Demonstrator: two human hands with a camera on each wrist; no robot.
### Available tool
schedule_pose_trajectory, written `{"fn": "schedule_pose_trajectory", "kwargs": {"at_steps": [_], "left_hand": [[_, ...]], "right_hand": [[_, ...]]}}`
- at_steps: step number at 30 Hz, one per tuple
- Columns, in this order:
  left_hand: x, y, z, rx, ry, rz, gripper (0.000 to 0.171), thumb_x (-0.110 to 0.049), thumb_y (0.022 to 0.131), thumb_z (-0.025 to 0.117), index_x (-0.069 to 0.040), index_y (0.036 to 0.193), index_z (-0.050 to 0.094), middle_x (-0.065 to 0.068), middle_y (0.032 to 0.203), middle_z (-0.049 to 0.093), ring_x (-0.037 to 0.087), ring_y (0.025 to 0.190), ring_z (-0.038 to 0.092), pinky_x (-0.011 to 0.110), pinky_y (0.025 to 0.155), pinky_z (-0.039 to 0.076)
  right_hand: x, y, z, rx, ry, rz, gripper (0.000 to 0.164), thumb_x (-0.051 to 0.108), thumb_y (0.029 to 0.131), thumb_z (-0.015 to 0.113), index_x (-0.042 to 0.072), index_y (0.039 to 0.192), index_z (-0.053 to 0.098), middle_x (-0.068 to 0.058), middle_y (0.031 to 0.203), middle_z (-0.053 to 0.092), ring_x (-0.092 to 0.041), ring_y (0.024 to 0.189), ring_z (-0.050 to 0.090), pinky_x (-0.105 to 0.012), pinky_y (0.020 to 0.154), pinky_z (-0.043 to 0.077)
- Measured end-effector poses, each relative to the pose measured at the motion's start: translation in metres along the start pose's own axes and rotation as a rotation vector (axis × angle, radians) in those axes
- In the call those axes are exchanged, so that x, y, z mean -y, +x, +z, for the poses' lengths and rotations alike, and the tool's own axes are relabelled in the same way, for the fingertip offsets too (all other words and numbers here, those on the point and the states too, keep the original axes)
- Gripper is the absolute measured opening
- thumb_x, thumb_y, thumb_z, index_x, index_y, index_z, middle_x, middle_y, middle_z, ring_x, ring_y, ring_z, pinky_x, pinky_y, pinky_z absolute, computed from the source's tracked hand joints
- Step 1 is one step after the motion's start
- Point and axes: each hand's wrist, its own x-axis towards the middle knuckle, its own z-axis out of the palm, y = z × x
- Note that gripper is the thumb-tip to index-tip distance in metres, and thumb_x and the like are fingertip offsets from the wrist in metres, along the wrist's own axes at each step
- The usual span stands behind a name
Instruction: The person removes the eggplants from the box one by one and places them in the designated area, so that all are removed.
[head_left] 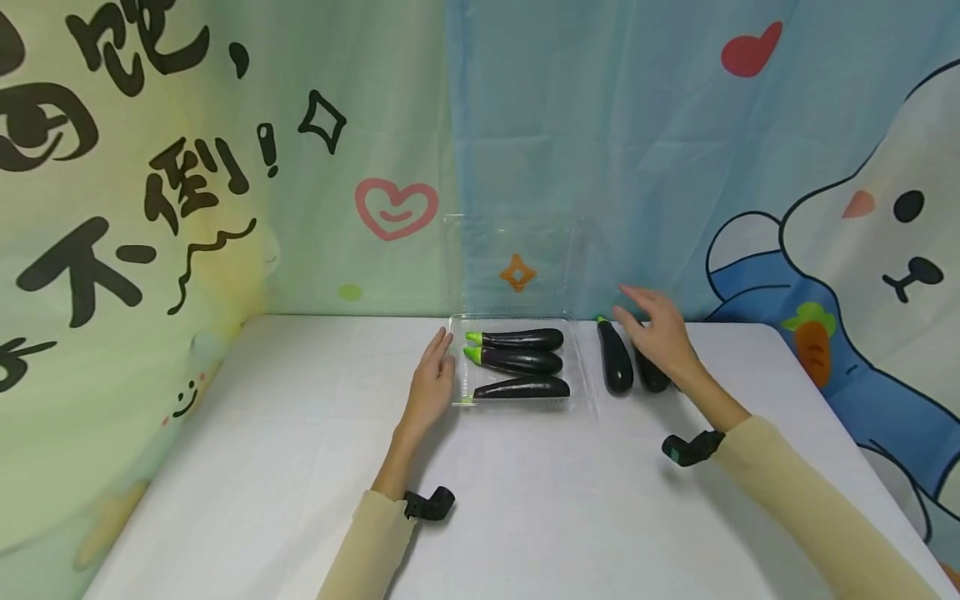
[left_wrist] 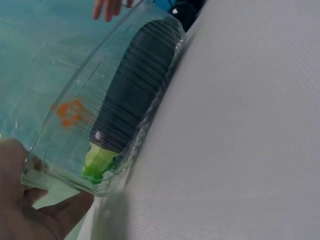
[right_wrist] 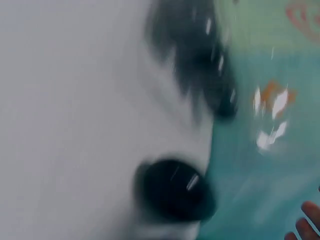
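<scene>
A clear plastic box (head_left: 517, 403) with a raised lid (head_left: 517, 250) holds three dark eggplants with green stem ends: the back one (head_left: 522, 339), the middle one (head_left: 521, 362) and the front one (head_left: 522, 387). My left hand (head_left: 432, 379) holds the box at its left end; in the left wrist view its fingers (left_wrist: 72, 212) lie against the box's corner. Right of the box lie two more eggplants, one (head_left: 617, 358) fully visible, the other (head_left: 651, 372) partly hidden under my right hand (head_left: 662, 333). That hand hovers with fingers spread, gripping nothing.
The white table (head_left: 300, 467) ends just behind the box at a printed curtain (head_left: 637, 150). The lid stands up against this curtain. A black wrist camera sits on each forearm. The right wrist view is blurred.
</scene>
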Motion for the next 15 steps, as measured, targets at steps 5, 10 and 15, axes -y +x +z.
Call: {"fn": "schedule_pose_trajectory", "kwargs": {"at_steps": [5, 10, 15], "left_hand": [[0.001, 0.0, 0.0, -0.002, 0.0, -0.004, 0.046, -0.012, 0.102, 0.04, -0.005, 0.146, 0.042, 0.004, 0.159, 0.032, 0.025, 0.147, 0.029, 0.044, 0.121, 0.025], [0.0, 0.001, 0.0, -0.004, -0.002, 0.0, 0.046, -0.013, 0.101, 0.04, -0.005, 0.146, 0.042, 0.004, 0.159, 0.032, 0.025, 0.147, 0.029, 0.045, 0.121, 0.025], [0.0, 0.001, -0.001, -0.006, -0.008, 0.003, 0.046, -0.014, 0.101, 0.04, -0.005, 0.146, 0.042, 0.005, 0.159, 0.032, 0.025, 0.147, 0.029, 0.045, 0.121, 0.026]], "right_hand": [[0.039, -0.003, 0.011, 0.191, 0.085, -0.125, 0.046, 0.027, 0.097, 0.058, 0.007, 0.138, 0.053, -0.021, 0.142, 0.051, -0.04, 0.132, 0.044, -0.059, 0.105, 0.039], [0.061, -0.008, 0.025, 0.405, 0.164, -0.214, 0.046, 0.024, 0.097, 0.059, 0.011, 0.14, 0.053, -0.015, 0.143, 0.053, -0.033, 0.129, 0.05, -0.054, 0.1, 0.047], [0.076, -0.01, 0.04, 0.579, 0.186, -0.266, 0.05, 0.027, 0.095, 0.061, 0.012, 0.142, 0.05, -0.01, 0.143, 0.054, -0.032, 0.129, 0.051, -0.056, 0.1, 0.046]]}}
